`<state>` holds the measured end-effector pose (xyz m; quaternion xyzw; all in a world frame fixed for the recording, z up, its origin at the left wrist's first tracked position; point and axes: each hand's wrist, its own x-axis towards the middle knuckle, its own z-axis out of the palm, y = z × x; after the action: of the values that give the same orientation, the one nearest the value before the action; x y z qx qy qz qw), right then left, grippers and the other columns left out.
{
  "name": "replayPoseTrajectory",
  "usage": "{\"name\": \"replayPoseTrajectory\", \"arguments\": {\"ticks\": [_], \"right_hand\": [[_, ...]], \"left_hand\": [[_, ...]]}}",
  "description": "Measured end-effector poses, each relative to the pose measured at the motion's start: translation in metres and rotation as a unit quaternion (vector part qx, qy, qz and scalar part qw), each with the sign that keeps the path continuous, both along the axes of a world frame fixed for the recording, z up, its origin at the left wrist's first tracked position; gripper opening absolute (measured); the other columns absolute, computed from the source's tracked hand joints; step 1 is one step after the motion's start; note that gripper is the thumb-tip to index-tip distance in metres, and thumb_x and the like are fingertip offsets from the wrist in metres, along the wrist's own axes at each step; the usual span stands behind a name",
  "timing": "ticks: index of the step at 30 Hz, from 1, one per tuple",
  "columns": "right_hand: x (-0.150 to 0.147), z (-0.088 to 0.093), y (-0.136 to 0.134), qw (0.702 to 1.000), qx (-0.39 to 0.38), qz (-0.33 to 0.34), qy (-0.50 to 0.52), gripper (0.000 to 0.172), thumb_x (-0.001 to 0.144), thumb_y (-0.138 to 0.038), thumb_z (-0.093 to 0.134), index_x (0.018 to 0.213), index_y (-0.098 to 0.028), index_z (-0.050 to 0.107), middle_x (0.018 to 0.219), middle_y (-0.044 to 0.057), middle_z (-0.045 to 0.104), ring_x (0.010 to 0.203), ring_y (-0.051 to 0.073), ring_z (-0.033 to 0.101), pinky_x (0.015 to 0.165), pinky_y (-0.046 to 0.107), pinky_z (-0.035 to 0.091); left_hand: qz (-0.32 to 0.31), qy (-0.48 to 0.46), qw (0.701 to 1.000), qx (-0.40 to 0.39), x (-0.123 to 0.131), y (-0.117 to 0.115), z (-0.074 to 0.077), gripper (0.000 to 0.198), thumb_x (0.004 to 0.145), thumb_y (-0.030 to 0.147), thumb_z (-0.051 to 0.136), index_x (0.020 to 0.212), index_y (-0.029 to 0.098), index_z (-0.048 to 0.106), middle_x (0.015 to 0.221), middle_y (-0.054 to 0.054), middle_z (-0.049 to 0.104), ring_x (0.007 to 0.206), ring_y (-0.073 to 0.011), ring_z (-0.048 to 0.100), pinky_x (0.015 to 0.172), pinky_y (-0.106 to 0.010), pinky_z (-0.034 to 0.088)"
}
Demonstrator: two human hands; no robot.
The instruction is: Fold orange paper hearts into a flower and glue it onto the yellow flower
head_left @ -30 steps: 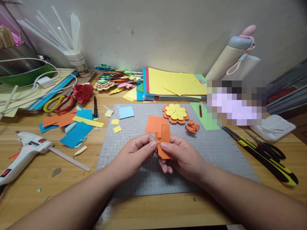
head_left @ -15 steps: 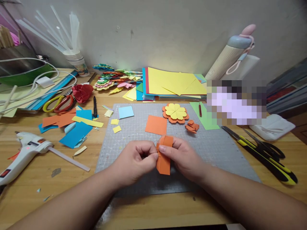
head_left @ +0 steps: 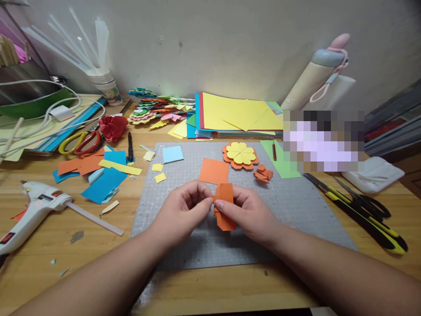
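My right hand (head_left: 251,210) grips a folded piece of orange paper (head_left: 226,219), thumb on the front and fingers behind. At the paper's left edge, my left hand (head_left: 184,210) pinches a small folded part between thumb and forefinger. Both hands are above the grey cutting mat (head_left: 184,250). Just beyond them lies a flat orange paper square (head_left: 213,171). A yellow and orange paper flower (head_left: 241,154) rests farther back, with small folded orange pieces (head_left: 263,174) to its right.
On the left are a glue gun (head_left: 46,199), blue paper scraps (head_left: 103,184) and scissors (head_left: 87,142). A utility knife (head_left: 368,224) and black scissors (head_left: 368,204) lie at the right. Stacked coloured paper (head_left: 235,112) and finished paper flowers (head_left: 154,109) line the wall.
The folded orange paper has risen slightly and turned a little in my right hand. My left fingers have shifted up along its left edge and opened out somewhat from a tighter curl.
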<state>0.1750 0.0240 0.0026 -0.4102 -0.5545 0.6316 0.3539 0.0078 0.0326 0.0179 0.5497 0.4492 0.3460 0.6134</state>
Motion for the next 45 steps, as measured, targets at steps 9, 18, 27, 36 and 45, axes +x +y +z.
{"name": "replayPoseTrajectory", "arguments": {"ticks": [9,18,27,36,45], "right_hand": [[0.000,0.004,0.002,0.997,-0.048,0.026,0.063,0.015,0.081,-0.031,0.061,0.079,-0.016,0.060,0.072,0.000,0.060,0.059,0.009,0.052,0.052,0.020,0.040],[0.001,0.005,0.002,0.993,-0.043,0.056,0.091,0.015,0.080,-0.030,0.063,0.076,-0.016,0.060,0.068,0.000,0.061,0.060,0.010,0.055,0.055,0.021,0.043],[0.003,0.003,0.000,0.996,0.000,0.059,0.073,0.008,0.082,-0.021,0.058,0.076,-0.016,0.059,0.067,-0.002,0.057,0.058,0.008,0.051,0.052,0.019,0.040],[0.003,0.004,0.001,0.994,0.008,0.062,0.086,0.007,0.082,-0.021,0.057,0.077,-0.017,0.061,0.069,-0.002,0.060,0.061,0.009,0.055,0.057,0.021,0.045],[0.002,0.004,-0.001,0.995,0.022,0.066,0.068,0.009,0.081,-0.022,0.057,0.075,-0.017,0.060,0.068,-0.001,0.059,0.062,0.010,0.056,0.057,0.021,0.046]], "left_hand": [[-0.056,-0.187,0.955,-0.222,-0.011,0.007,-0.008,0.018,0.071,0.030,0.074,0.068,0.014,0.065,0.064,0.000,0.063,0.057,-0.0077,0.050,0.056,-0.020,0.035],[-0.067,-0.187,0.941,-0.275,-0.013,0.009,-0.009,0.021,0.064,0.030,0.083,0.068,0.014,0.070,0.061,0.001,0.063,0.055,-0.0066,0.051,0.056,-0.019,0.036],[-0.075,-0.166,0.945,-0.270,-0.013,0.010,-0.012,0.022,0.061,0.029,0.085,0.066,0.014,0.070,0.057,0.002,0.062,0.053,-0.0062,0.049,0.055,-0.020,0.033],[-0.084,-0.196,0.937,-0.276,-0.013,0.008,-0.010,0.021,0.068,0.031,0.080,0.070,0.013,0.069,0.062,0.001,0.064,0.056,-0.0066,0.053,0.058,-0.020,0.038],[-0.090,-0.157,0.946,-0.269,-0.013,0.010,-0.011,0.022,0.063,0.031,0.083,0.067,0.014,0.069,0.056,0.003,0.062,0.053,-0.0056,0.050,0.055,-0.018,0.035]]}}
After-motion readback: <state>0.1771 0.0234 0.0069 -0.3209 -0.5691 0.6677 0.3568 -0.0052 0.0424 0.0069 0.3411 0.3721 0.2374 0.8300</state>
